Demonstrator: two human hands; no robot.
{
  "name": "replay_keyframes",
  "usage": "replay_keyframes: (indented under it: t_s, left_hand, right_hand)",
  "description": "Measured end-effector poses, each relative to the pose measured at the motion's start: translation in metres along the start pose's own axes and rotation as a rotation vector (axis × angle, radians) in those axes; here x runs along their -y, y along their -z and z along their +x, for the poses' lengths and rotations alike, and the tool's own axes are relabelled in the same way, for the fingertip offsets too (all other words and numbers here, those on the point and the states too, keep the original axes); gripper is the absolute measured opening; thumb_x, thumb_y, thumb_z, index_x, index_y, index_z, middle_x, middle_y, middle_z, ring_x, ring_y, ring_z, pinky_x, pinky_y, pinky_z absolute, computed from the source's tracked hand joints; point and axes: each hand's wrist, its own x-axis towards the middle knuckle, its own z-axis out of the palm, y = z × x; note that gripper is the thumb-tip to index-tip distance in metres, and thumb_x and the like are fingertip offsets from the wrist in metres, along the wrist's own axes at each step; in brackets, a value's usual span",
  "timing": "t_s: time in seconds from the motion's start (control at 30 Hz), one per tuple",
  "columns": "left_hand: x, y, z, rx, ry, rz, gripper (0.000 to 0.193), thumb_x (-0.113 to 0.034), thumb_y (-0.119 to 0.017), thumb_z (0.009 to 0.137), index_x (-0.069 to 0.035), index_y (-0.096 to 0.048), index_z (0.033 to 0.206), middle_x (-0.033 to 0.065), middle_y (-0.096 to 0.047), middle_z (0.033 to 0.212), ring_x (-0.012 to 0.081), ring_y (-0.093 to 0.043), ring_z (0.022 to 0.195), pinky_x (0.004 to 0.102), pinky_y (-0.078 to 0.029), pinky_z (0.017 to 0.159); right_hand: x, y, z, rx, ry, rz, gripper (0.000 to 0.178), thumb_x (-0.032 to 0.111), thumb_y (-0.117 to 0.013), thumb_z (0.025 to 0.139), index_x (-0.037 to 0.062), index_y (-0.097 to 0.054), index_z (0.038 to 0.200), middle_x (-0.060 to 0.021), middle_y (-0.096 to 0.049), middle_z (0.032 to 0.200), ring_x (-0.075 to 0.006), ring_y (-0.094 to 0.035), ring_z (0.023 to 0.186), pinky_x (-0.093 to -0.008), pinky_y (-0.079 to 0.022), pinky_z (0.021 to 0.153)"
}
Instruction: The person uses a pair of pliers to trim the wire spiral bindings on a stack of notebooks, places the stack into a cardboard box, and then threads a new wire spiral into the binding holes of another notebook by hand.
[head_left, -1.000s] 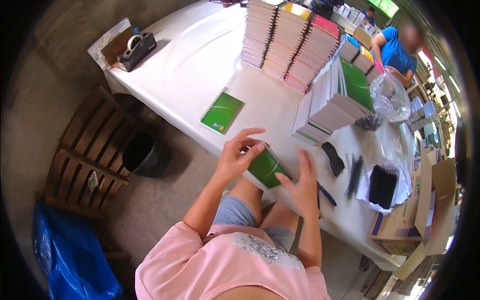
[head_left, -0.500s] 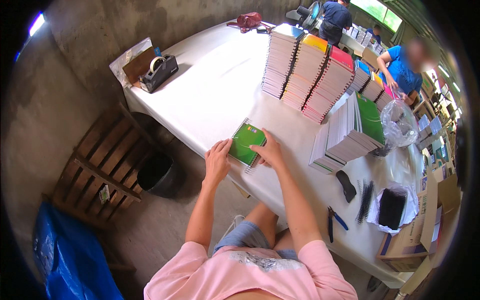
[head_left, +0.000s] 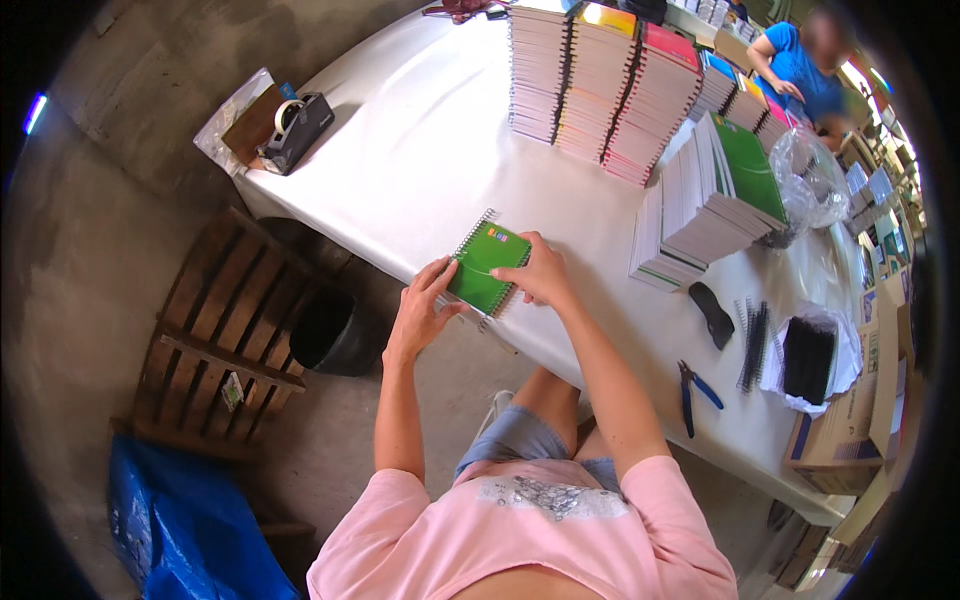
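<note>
A green spiral notebook (head_left: 486, 272) lies slightly turned near the table's front edge, its coil wire sticking out past the upper left corner. My left hand (head_left: 424, 305) holds its left edge, fingertips by the binding and thumb near the lower corner. On the other side, my right hand (head_left: 543, 272) grips the right edge with the thumb laid across the green cover. Part of the notebook's lower end is hard to make out. A stack of green-covered notebooks (head_left: 690, 215) leans to the right of my hands.
Tall notebook stacks (head_left: 600, 95) stand at the back. Blue-handled pliers (head_left: 697, 392), a black flat piece (head_left: 711, 316), black coils (head_left: 754, 345) and a cardboard box (head_left: 840, 430) are at right. A tape dispenser (head_left: 296, 133) sits far left. Across the table a person in blue (head_left: 790, 65) works.
The whole view has shifted, with the table's back now higher in the picture. Both hands stay on the notebook, which is tilted a little more; my left thumb now shows near its lower corner.
</note>
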Motion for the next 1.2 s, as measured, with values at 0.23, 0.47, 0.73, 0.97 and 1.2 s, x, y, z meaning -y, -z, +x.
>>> replay_keyframes:
  t_s: [0.23, 0.47, 0.73, 0.97, 1.2]
  left_hand:
    - [-0.003, -0.003, 0.008, -0.049, -0.074, -0.096, 0.056, -0.014, -0.075, 0.070, -0.018, -0.058, 0.123, 0.0116, -0.048, 0.134, 0.0296, -0.046, 0.122, 0.0390, -0.040, 0.098]
    - [0.000, -0.003, 0.001, -0.053, -0.020, -0.171, 0.053, -0.012, -0.074, 0.071, -0.016, -0.060, 0.122, 0.0122, -0.048, 0.134, 0.0307, -0.044, 0.124, 0.0398, -0.037, 0.102]
    - [-0.029, 0.002, 0.002, -0.097, 0.074, -0.196, 0.070, -0.019, -0.079, 0.065, -0.016, -0.052, 0.129, 0.0151, -0.043, 0.136, 0.0338, -0.036, 0.129, 0.0430, -0.033, 0.104]
    - [-0.140, 0.038, 0.019, -0.676, -0.192, 0.158, 0.074, -0.024, -0.079, 0.068, -0.011, -0.045, 0.132, 0.0164, -0.037, 0.140, 0.0391, -0.036, 0.128, 0.0532, -0.028, 0.104]
    - [-0.250, -0.071, -0.004, -0.442, -0.648, 0.058, 0.048, -0.040, -0.069, 0.075, -0.015, -0.057, 0.114, 0.0089, -0.052, 0.123, 0.0288, -0.040, 0.126, 0.0602, -0.014, 0.104]
  right_hand:
    - [0.000, 0.013, -0.022, -0.210, 0.289, -0.365, 0.063, 0.035, -0.073, 0.074, 0.0078, -0.048, 0.126, -0.0145, -0.064, 0.090, -0.0269, -0.064, 0.071, -0.0340, -0.052, 0.061]
    - [0.069, 0.176, -0.144, -1.207, 0.516, -0.280, 0.024, 0.021, -0.070, 0.079, 0.0077, -0.066, 0.099, -0.0059, -0.060, 0.084, -0.0200, -0.059, 0.078, -0.0306, -0.046, 0.070]
    - [0.020, 0.283, -0.116, -0.691, 0.122, -0.189, 0.048, 0.039, -0.071, 0.077, 0.0040, -0.063, 0.109, -0.0101, -0.066, 0.087, -0.0223, -0.063, 0.079, -0.0358, -0.046, 0.074]
    - [0.048, 0.244, -0.153, -1.153, 0.616, 0.064, 0.020, 0.013, -0.067, 0.083, 0.0004, -0.062, 0.098, -0.0117, -0.067, 0.086, -0.0144, -0.063, 0.072, -0.0268, -0.049, 0.062]
    - [-0.085, 0.132, -0.177, -0.524, 0.369, -0.738, 0.031, 0.009, -0.065, 0.075, 0.0107, -0.062, 0.106, -0.0119, -0.066, 0.097, -0.0297, -0.065, 0.085, -0.0389, -0.052, 0.070]
